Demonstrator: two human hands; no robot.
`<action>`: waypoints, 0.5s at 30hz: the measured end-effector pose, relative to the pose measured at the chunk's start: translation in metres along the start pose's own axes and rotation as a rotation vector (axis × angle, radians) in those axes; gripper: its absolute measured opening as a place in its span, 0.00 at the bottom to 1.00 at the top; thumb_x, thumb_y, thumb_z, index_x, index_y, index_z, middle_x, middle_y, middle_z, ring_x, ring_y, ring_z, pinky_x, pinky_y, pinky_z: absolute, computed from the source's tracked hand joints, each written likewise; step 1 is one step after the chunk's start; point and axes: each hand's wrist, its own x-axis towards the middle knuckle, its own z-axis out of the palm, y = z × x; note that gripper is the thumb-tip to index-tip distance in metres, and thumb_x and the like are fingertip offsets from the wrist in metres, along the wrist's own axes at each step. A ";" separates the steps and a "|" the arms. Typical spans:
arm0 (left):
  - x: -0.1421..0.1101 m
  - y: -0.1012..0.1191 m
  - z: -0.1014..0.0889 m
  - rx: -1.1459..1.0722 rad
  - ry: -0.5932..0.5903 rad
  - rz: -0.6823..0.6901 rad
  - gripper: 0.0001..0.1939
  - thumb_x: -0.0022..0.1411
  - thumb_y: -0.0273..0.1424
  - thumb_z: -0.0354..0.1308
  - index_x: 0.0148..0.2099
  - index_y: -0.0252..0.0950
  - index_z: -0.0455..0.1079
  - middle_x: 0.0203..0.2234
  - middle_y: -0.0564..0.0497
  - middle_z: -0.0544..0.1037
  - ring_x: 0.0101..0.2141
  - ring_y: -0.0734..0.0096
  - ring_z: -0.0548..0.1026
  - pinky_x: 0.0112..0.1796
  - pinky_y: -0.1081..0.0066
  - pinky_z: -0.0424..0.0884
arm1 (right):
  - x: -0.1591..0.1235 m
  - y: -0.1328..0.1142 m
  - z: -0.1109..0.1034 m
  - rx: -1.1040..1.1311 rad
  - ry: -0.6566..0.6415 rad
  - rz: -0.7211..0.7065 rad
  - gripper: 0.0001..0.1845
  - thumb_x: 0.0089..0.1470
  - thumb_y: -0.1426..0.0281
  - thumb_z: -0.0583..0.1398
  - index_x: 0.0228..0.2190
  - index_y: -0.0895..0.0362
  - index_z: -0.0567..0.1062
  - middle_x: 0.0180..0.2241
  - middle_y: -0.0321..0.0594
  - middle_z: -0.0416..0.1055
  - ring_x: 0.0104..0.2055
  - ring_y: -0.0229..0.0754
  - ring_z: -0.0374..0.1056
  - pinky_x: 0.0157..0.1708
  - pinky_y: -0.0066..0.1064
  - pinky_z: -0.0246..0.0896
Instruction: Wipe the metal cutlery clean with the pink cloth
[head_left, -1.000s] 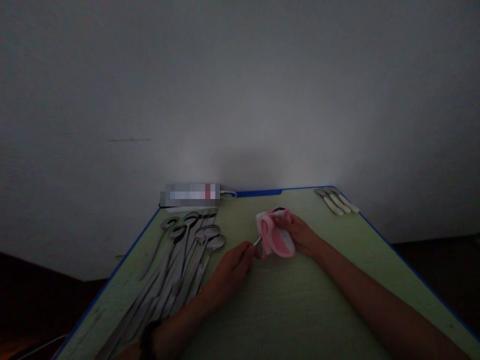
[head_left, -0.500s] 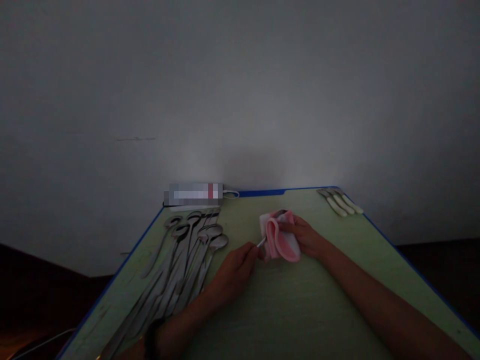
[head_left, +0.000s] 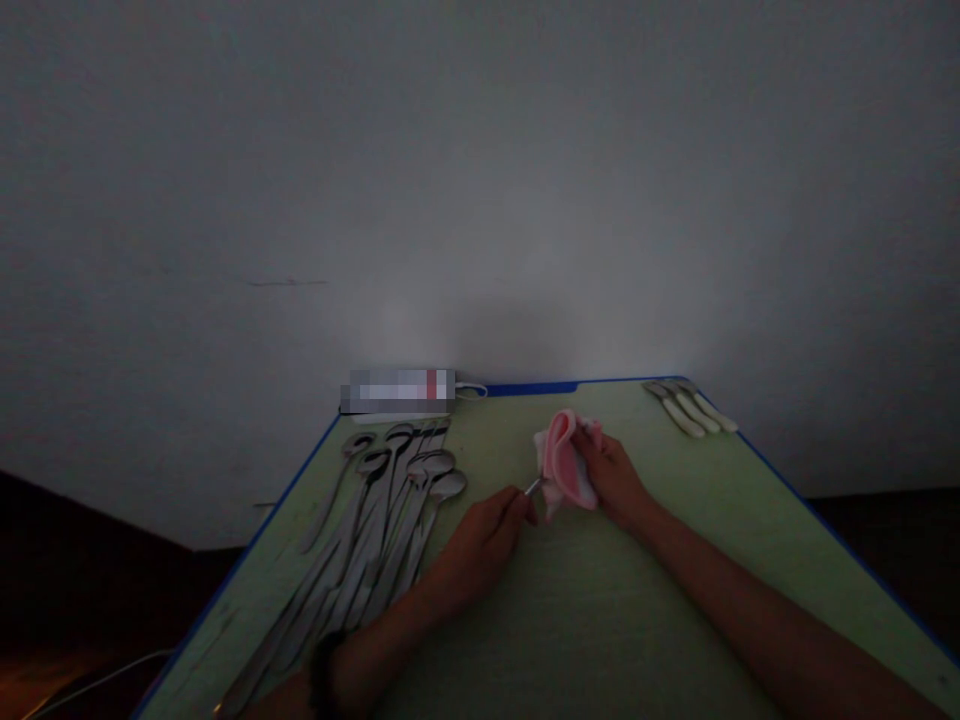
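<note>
My left hand is closed around a thin metal piece of cutlery, of which only a short length of handle shows. Its other end is hidden in a folded pink and white cloth, so I cannot tell its kind. Fingers of my right hand are closed on that cloth, pressing it around the metal from the right. Both hands are over the middle of the table. To the left of my left hand lies a pile of metal spoons and other long cutlery.
Several pieces of cutlery with pale handles lie side by side at the table's far right corner. At the far left is a blurred-out box-like object with a white cable. The green table has a blue edge against a grey wall.
My right hand has shifted the cloth along the metal cutlery, and its folds now stand higher. The dark end that showed above the cloth is covered. The view has turned slightly left.
</note>
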 end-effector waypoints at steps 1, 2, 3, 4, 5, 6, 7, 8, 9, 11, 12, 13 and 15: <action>0.000 -0.001 0.001 -0.003 0.005 0.011 0.19 0.64 0.39 0.36 0.34 0.37 0.65 0.17 0.58 0.62 0.22 0.74 0.63 0.26 0.75 0.58 | -0.001 0.000 0.003 0.033 0.030 0.039 0.19 0.46 0.54 0.57 0.23 0.59 0.70 0.19 0.35 0.67 0.20 0.35 0.60 0.20 0.27 0.53; 0.000 -0.002 0.001 -0.007 0.014 0.019 0.19 0.64 0.40 0.36 0.34 0.37 0.65 0.18 0.57 0.63 0.22 0.74 0.64 0.26 0.75 0.58 | -0.003 0.000 0.006 0.078 0.052 0.081 0.19 0.46 0.53 0.57 0.23 0.58 0.69 0.19 0.36 0.68 0.20 0.36 0.61 0.20 0.27 0.54; 0.000 -0.003 0.002 -0.009 0.023 0.023 0.19 0.64 0.40 0.36 0.33 0.37 0.65 0.19 0.57 0.64 0.23 0.74 0.64 0.27 0.75 0.58 | -0.004 0.001 0.009 0.131 0.069 0.116 0.19 0.45 0.53 0.58 0.24 0.58 0.70 0.20 0.37 0.68 0.20 0.37 0.62 0.21 0.28 0.56; 0.000 -0.004 0.003 -0.010 0.031 0.025 0.19 0.64 0.40 0.36 0.33 0.37 0.64 0.20 0.56 0.65 0.24 0.74 0.65 0.27 0.75 0.59 | -0.006 0.002 0.012 0.187 0.077 0.142 0.18 0.44 0.54 0.59 0.25 0.58 0.70 0.21 0.37 0.69 0.22 0.37 0.63 0.22 0.28 0.57; 0.000 -0.005 0.003 -0.009 0.039 0.026 0.19 0.64 0.40 0.36 0.32 0.36 0.64 0.21 0.56 0.66 0.24 0.73 0.65 0.28 0.75 0.59 | -0.007 0.003 0.015 0.240 0.073 0.161 0.17 0.43 0.56 0.61 0.26 0.58 0.69 0.22 0.37 0.70 0.23 0.38 0.65 0.23 0.29 0.58; 0.001 -0.005 0.004 -0.010 0.043 0.026 0.19 0.64 0.40 0.37 0.32 0.36 0.64 0.21 0.55 0.67 0.25 0.73 0.66 0.28 0.75 0.59 | -0.009 0.004 0.018 0.285 0.059 0.176 0.16 0.41 0.58 0.62 0.26 0.57 0.69 0.22 0.37 0.70 0.24 0.38 0.65 0.24 0.29 0.59; 0.001 -0.006 0.004 -0.013 0.044 0.028 0.19 0.64 0.39 0.37 0.32 0.36 0.64 0.22 0.55 0.67 0.25 0.73 0.66 0.29 0.74 0.60 | -0.010 0.004 0.019 0.318 0.037 0.188 0.15 0.40 0.60 0.64 0.27 0.57 0.69 0.23 0.36 0.70 0.24 0.38 0.66 0.25 0.29 0.60; 0.001 -0.006 0.004 -0.016 0.041 0.031 0.19 0.64 0.39 0.37 0.31 0.36 0.63 0.23 0.54 0.68 0.26 0.73 0.66 0.30 0.74 0.60 | -0.011 0.005 0.020 0.338 0.007 0.199 0.15 0.38 0.63 0.65 0.27 0.57 0.69 0.23 0.36 0.71 0.25 0.38 0.66 0.26 0.30 0.61; 0.001 -0.006 0.003 -0.021 0.037 0.034 0.18 0.64 0.39 0.37 0.31 0.36 0.63 0.23 0.54 0.69 0.27 0.73 0.67 0.30 0.74 0.60 | -0.012 0.005 0.020 0.348 -0.029 0.211 0.16 0.37 0.65 0.66 0.28 0.58 0.69 0.23 0.36 0.71 0.25 0.38 0.67 0.27 0.30 0.62; 0.002 -0.007 0.003 -0.028 0.032 0.036 0.18 0.64 0.38 0.37 0.31 0.36 0.63 0.25 0.53 0.70 0.28 0.72 0.67 0.31 0.74 0.61 | -0.012 0.003 0.018 0.353 -0.112 0.227 0.17 0.37 0.67 0.66 0.31 0.58 0.69 0.25 0.36 0.72 0.25 0.38 0.67 0.28 0.32 0.62; 0.002 -0.007 0.003 -0.027 0.035 0.035 0.18 0.64 0.38 0.37 0.31 0.36 0.63 0.26 0.53 0.70 0.28 0.72 0.68 0.32 0.74 0.61 | -0.011 0.001 0.017 0.348 -0.151 0.225 0.18 0.37 0.68 0.66 0.33 0.57 0.69 0.26 0.37 0.72 0.25 0.38 0.67 0.28 0.32 0.63; 0.002 -0.007 0.003 -0.025 0.042 0.035 0.18 0.64 0.38 0.37 0.31 0.36 0.63 0.26 0.54 0.70 0.28 0.72 0.67 0.32 0.74 0.61 | -0.010 -0.001 0.015 0.339 -0.185 0.212 0.19 0.37 0.69 0.66 0.35 0.57 0.69 0.28 0.37 0.72 0.26 0.38 0.68 0.29 0.32 0.63; 0.002 -0.008 0.003 -0.019 0.053 0.040 0.18 0.65 0.38 0.37 0.31 0.36 0.62 0.24 0.55 0.68 0.27 0.73 0.67 0.31 0.75 0.60 | -0.009 -0.004 0.012 0.307 -0.218 0.150 0.22 0.36 0.71 0.66 0.38 0.56 0.69 0.30 0.37 0.73 0.27 0.38 0.68 0.30 0.32 0.63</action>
